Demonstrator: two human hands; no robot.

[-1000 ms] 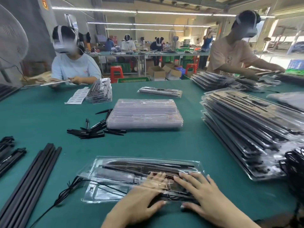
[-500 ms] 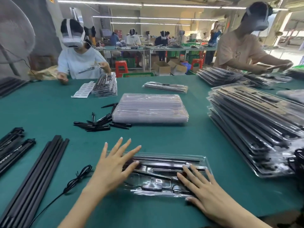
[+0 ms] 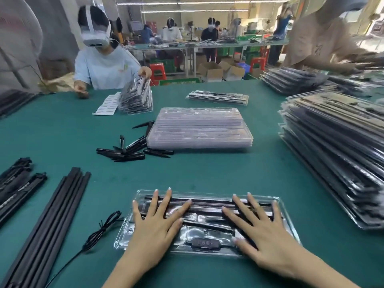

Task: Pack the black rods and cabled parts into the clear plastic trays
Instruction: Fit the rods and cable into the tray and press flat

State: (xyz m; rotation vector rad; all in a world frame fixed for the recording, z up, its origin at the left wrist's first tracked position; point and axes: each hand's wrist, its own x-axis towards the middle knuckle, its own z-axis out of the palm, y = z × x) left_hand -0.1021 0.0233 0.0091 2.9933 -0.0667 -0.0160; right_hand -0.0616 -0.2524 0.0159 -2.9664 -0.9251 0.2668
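- Low in the centre of the frame, the left hand (image 3: 154, 227) and the right hand (image 3: 262, 231) are lying flat with fingers straight and spread, gripping nothing, both pressing down on the clear plastic blister tray (image 3: 287, 223) that is sitting on the green felt-covered table (image 3: 207, 173).
- That tray is already holding long black rods (image 3: 207, 201) along its far side and a black cabled controller part (image 3: 204, 244) in a near pocket, so this one looks filled and is probably being pressed closed.
- Just left of the tray, a bundled black cable (image 3: 104, 227) is lying loose on the table, not yet packed.
- At lower left, a row of long black rods lying loose (image 3: 52, 221) is waiting, with more black parts (image 3: 16, 181) at the left edge.
- In mid-frame, a heap of short black pointed pieces (image 3: 128, 150) is lying beside a stack of empty clear trays (image 3: 199, 128); plenty seems left to do.
- Along the right edge, a tall pile of filled trays (image 3: 336, 154) is showing much finished work.
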